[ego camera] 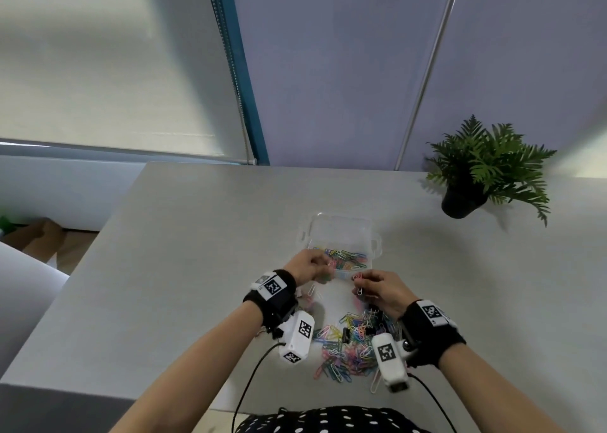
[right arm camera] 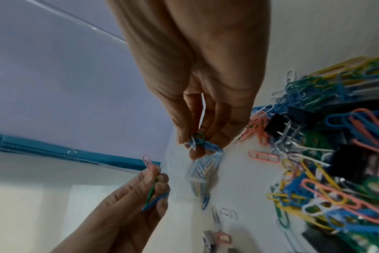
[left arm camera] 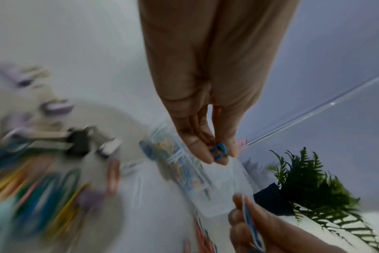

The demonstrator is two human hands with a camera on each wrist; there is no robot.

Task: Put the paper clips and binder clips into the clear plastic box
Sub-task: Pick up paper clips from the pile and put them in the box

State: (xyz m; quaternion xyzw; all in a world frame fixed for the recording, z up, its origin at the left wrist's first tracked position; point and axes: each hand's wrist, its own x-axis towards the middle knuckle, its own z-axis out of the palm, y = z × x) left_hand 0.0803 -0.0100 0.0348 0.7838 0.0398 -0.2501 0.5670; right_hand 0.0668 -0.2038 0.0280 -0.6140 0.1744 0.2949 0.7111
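Observation:
A clear plastic box [ego camera: 341, 232] lies open on the table, with several coloured paper clips [ego camera: 348, 256] in it. My left hand [ego camera: 323, 265] hovers at the box's near left corner and pinches a few blue and green paper clips [left arm camera: 218, 152]. My right hand [ego camera: 359, 288] is just short of the box's near edge and pinches a small bunch of blue paper clips [right arm camera: 203, 144]. Behind the hands, a loose pile of paper clips [ego camera: 348, 350] with black binder clips [ego camera: 345, 335] mixed in spreads over the table. The left wrist view is blurred.
A potted fern [ego camera: 486, 169] stands at the back right of the grey table [ego camera: 184, 268]. The table's left edge drops off beside a white surface. Cables run from both wrist cameras toward my body. A few stray clips [ego camera: 311, 289] lie between pile and box.

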